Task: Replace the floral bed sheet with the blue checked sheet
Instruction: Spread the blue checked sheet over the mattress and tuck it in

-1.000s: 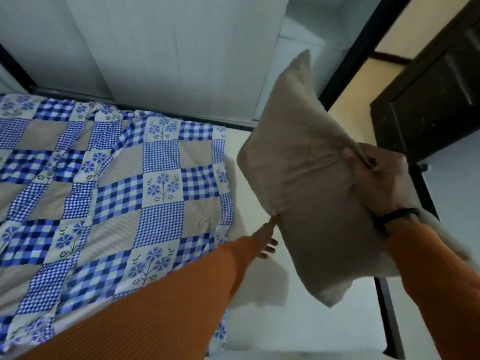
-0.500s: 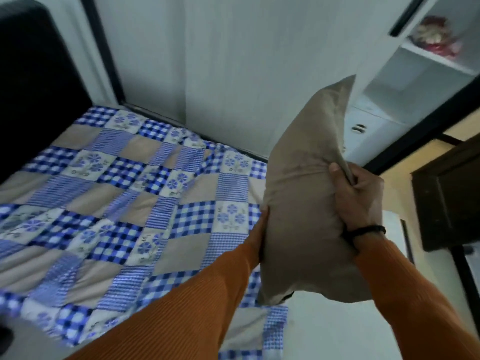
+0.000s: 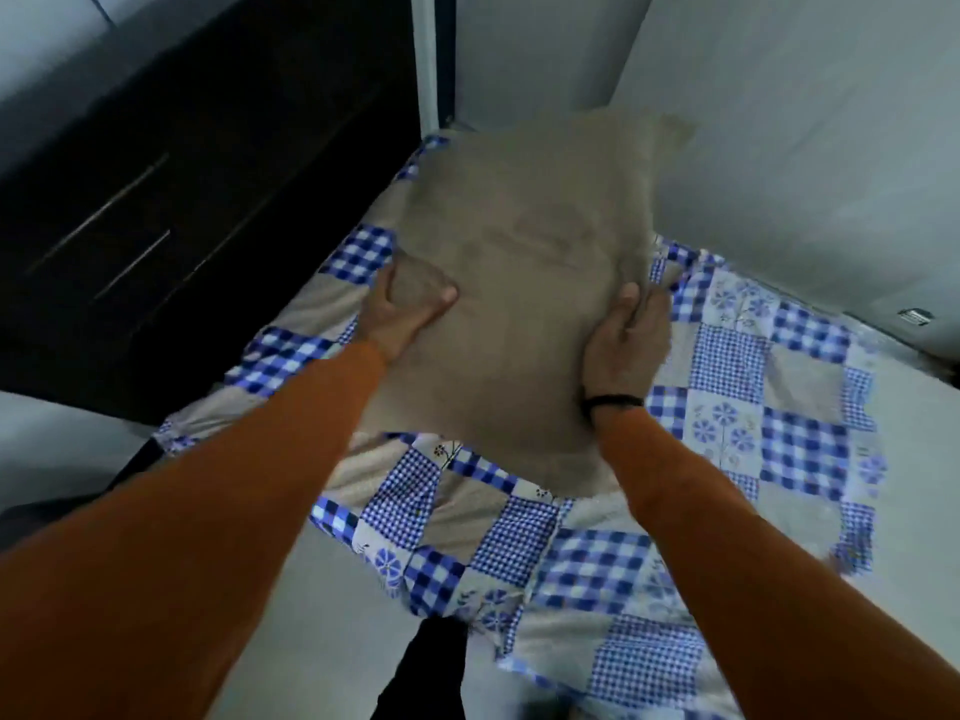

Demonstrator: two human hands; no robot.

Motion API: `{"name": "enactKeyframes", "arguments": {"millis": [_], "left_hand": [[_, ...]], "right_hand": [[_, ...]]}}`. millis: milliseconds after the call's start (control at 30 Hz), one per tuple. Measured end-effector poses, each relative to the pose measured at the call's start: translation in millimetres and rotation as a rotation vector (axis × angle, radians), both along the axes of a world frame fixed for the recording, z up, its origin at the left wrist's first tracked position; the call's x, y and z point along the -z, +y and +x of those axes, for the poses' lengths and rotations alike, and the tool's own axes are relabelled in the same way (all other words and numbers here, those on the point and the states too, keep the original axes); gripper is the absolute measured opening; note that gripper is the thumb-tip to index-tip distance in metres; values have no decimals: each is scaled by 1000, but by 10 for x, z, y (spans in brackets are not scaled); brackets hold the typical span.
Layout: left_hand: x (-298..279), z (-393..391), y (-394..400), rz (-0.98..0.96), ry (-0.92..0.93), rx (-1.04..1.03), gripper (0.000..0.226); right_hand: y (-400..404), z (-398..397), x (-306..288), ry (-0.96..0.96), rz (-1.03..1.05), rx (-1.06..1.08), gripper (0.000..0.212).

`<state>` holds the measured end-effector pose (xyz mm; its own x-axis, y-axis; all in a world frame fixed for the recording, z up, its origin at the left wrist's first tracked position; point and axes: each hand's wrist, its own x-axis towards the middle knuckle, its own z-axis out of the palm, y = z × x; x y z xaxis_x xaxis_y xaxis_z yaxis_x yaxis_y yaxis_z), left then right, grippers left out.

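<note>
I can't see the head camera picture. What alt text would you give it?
Two hands in orange sleeves hold a tan pillow above a bed, the left hand gripping its left edge and the right hand its right edge. Under it lies a blue checked sheet with flower patches. A dark cabinet stands to the left, beside the bed.

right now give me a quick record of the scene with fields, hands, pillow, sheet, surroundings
left hand: left hand grips the left edge of the plain beige fabric pillow, thumb on its front
right hand: right hand grips the pillow's right edge, black band at the wrist
pillow: held between both hands over the bed, blurred
sheet: blue checked patchwork sheet spread on the bed, wrinkled near the front edge
floral sheet: not identifiable in view
surroundings: dark wooden cabinet at left, pale wall behind
</note>
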<state>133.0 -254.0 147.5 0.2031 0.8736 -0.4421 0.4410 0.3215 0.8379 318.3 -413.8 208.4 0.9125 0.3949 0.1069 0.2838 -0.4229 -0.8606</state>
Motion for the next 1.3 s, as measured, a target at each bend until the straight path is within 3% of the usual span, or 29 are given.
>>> {"name": "enactKeyframes", "arguments": {"millis": [133, 200, 267, 333, 467, 567, 667, 733, 800, 867, 933, 1000, 1100, 1167, 1233, 1300], "left_hand": [[268, -365, 619, 195, 198, 159, 112], [569, -408, 754, 209, 381, 205, 102], [954, -356, 659, 172, 583, 216, 75], [1345, -240, 269, 145, 521, 255, 43], [1755, 41, -1037, 54, 260, 578, 23], [2087, 190, -2013, -174, 278, 891, 27], [2379, 181, -2717, -406, 395, 946, 45], [2497, 136, -3031, -445, 411, 957, 49], [2552, 123, -3192, -447, 360, 949, 28], [2543, 128, -3242, -465, 334, 938, 20], [2484, 159, -3288, -461, 359, 951, 29], [2384, 235, -3392, -416, 402, 988, 22], [2128, 419, -3700, -316, 463, 1017, 20], [1970, 589, -4045, -260, 472, 1087, 16], [1821, 769, -4495, -189, 474, 1198, 35], [1706, 935, -4956, -113, 468, 1336, 39]], "right_hand": [[228, -440, 669, 151, -181, -60, 40], [176, -487, 1117, 224, -278, -103, 35], [-56, -469, 1548, 297, -373, -76, 27], [-418, -423, 1885, 326, -463, 8, 26], [-1199, -314, 2369, 390, -729, -47, 27], [-1653, -284, 2699, 512, -1013, -157, 45], [-1994, -345, 2983, 638, -1133, -130, 66], [-2101, -454, 3072, 607, -1129, -150, 67], [-2128, -544, 3095, 493, -1102, -214, 41], [-2159, -585, 3127, 461, -990, -222, 37], [-2264, -568, 3098, 549, -806, -83, 33], [-2447, -495, 3015, 685, -601, 99, 20], [-2865, -286, 2838, 814, -332, 274, 17], [-3219, -53, 2703, 807, -252, 354, 17], [-3612, 206, 2567, 776, -209, 405, 17], [-4012, 480, 2418, 752, -185, 443, 24]]}}
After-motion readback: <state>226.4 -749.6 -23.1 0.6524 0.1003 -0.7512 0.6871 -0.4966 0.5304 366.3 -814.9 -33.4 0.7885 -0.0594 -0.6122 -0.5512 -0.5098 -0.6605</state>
